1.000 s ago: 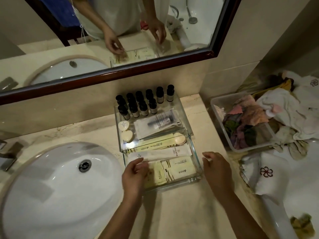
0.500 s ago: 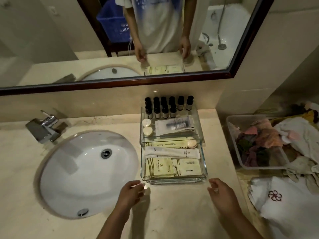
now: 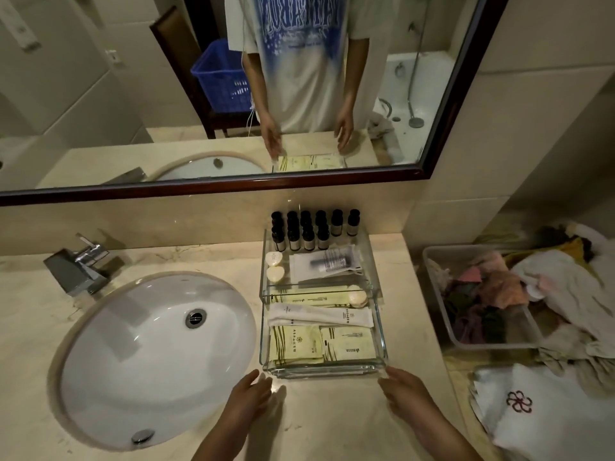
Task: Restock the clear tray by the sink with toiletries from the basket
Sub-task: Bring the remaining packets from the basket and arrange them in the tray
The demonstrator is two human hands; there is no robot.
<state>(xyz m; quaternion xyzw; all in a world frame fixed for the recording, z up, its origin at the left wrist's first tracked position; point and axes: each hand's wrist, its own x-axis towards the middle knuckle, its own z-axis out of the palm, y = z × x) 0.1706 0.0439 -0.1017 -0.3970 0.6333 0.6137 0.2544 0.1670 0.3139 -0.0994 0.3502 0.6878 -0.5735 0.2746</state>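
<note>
Tray: the clear tray [image 3: 324,370] sits on the counter [image 3: 332,424] just right of the sink [image 3: 133,344]. It holds small dark bottles [image 3: 307,229] at the back and yellow sachets [image 3: 296,344] at the front.
Left hand [image 3: 248,399]: a second ago it was on the sachets. It has since drawn back to the tray's near left corner, fingers relaxed and spread, holding nothing.
Right hand [image 3: 404,392]: has slipped back to the near right corner, loose and empty; contact with the glass unclear.
Meaning: the last item looks placed and the tray appears full. Restocking is probably finished or nearly so.
Basket: a blue basket [image 3: 222,78] shows only in the mirror, behind the person.
</note>
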